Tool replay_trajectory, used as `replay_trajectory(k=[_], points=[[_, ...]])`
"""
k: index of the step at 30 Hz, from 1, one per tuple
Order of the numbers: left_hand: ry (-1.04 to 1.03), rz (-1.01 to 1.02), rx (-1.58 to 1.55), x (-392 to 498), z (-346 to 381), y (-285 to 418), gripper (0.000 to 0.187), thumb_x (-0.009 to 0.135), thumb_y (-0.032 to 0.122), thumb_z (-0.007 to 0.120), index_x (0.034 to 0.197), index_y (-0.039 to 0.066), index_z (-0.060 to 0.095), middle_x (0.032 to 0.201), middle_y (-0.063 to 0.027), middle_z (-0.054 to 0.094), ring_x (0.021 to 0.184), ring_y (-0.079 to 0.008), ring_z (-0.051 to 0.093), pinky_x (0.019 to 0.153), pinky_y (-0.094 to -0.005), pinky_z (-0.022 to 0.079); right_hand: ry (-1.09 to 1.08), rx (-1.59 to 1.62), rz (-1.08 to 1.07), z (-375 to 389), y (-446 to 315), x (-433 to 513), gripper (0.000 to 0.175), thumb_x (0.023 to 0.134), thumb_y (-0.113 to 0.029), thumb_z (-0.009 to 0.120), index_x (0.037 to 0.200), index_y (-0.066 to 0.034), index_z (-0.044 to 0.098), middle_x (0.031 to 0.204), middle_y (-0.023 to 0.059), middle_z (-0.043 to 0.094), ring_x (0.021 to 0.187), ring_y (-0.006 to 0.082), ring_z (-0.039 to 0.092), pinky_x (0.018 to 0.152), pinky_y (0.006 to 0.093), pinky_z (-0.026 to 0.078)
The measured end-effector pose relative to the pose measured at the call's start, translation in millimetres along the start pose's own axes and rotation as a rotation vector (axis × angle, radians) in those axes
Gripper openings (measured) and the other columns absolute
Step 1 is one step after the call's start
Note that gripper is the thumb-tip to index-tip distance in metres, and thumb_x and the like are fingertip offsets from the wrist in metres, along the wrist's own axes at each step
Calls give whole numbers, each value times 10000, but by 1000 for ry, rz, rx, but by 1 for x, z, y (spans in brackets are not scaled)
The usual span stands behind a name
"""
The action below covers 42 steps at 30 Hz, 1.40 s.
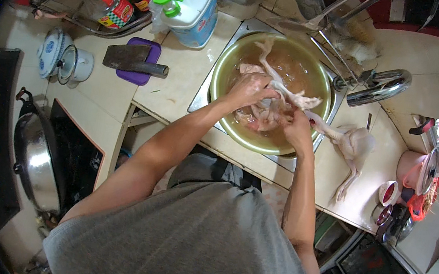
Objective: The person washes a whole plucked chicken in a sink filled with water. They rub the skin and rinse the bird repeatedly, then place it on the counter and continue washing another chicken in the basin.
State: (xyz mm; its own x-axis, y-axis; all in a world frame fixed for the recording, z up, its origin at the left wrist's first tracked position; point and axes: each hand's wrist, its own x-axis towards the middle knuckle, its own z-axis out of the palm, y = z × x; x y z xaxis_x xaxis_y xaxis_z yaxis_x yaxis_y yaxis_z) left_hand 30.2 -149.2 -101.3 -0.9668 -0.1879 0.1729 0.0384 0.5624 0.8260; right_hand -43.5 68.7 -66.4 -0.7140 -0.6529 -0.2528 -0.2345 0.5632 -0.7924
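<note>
A large gold-coloured metal basin (222, 64) holds cloudy brownish water and sits in the sink (198, 102). Inside it lies a plucked bird carcass (265, 116), partly under water, with a pale leg reaching up the far side and a foot towards the right rim. My left hand (253, 89) grips the bird near the base of a leg, fingers curled round it. Close by on the right, my right hand (300, 127) pinches at the bird's body; its fingertips are partly hidden. A second plucked bird (355, 143) rests on the counter, its narrow end at the basin's right rim.
Left of the sink, a cleaver (129, 59) lies across a purple board (154, 50). Behind stands a white pump jug (193, 11). A chrome faucet (380, 88) leans in at the right. Small bowls (387, 192) with dark red contents stand at the far right; a lidded wok (37, 160) is at left.
</note>
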Motion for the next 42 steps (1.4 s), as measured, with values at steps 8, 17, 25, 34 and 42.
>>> replay_trajectory(k=[8,17,25,34,42], points=[[-64,108,-34,23,51,11,404,904,355,770,1041,-12,674,1169,-176,689,985,-402,653,874,-491,514,472,828,171,-6,-10,9,412,1047,-385,663,1101,20,715,843,83,737,643,110,627,559,247,456],[9,313,250,-29,36,-9,215,889,211,783,912,22,684,957,-93,698,858,-304,640,827,-438,520,541,1038,125,-12,19,-15,241,1036,-217,679,1069,22,688,875,121,734,678,178,705,560,265,551],[239,-652,-256,-41,43,-23,366,1056,325,570,934,1,686,851,-217,711,814,-407,699,790,-488,533,549,1229,166,-22,27,-27,258,1039,-186,657,1121,59,665,983,162,744,776,247,754,640,312,639],[170,-673,-1437,12,84,-40,605,1018,505,643,1427,68,557,1340,-140,662,1243,-295,634,1112,-432,492,409,1206,180,-34,37,-35,347,1041,-246,641,1172,74,663,1047,212,749,782,260,753,652,325,637],[297,-747,-1194,47,83,-39,331,1021,346,660,1157,51,597,1082,-85,667,982,-195,657,891,-373,567,355,1155,237,-44,20,12,414,1068,-341,617,1091,71,646,922,176,731,751,257,741,654,333,647]])
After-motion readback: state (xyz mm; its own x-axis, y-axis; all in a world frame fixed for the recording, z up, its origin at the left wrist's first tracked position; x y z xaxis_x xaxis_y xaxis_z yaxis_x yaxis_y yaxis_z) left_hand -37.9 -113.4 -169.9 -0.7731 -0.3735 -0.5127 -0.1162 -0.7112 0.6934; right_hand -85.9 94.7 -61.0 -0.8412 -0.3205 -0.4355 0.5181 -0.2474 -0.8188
